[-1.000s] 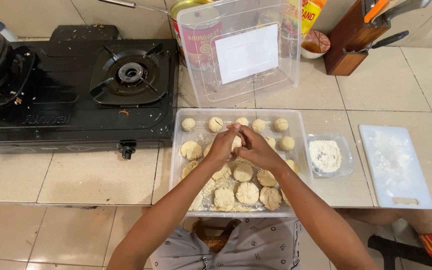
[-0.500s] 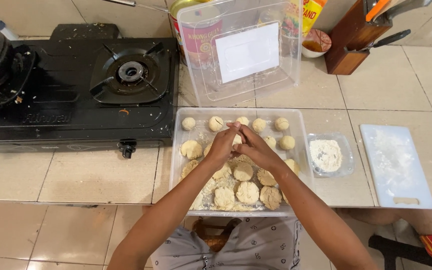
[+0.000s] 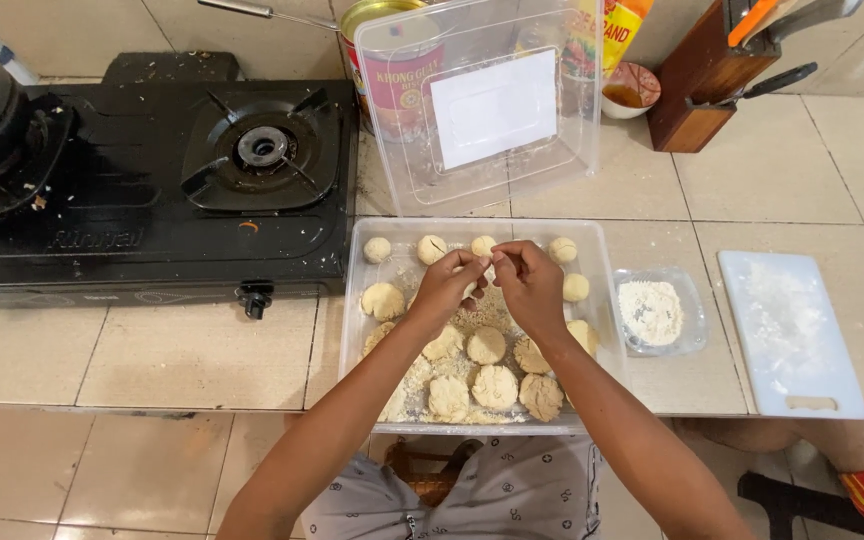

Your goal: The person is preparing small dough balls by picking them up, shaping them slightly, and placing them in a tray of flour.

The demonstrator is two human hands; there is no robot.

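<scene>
A clear plastic tray [image 3: 352,300] sits on the tiled counter and holds several pale dough balls [image 3: 377,249] along its far side and flattened, crumb-coated dough discs [image 3: 497,387] nearer me. Both hands hover over the tray's middle. My left hand [image 3: 444,288] and my right hand [image 3: 527,282] pinch a small piece of dough [image 3: 484,270] between their fingertips, fingers touching. The piece is mostly hidden by the fingers.
A black gas stove [image 3: 152,190] stands at the left, a dark pot on its far burner. The tray's clear lid [image 3: 492,110] leans behind it against a tin. A small dish of flour [image 3: 652,312], a floured white cutting board [image 3: 790,330] and a wooden knife block [image 3: 702,80] are at the right.
The hands stay over the tray's middle, working the small dough piece; fingers have shifted slightly. Nothing else has moved.
</scene>
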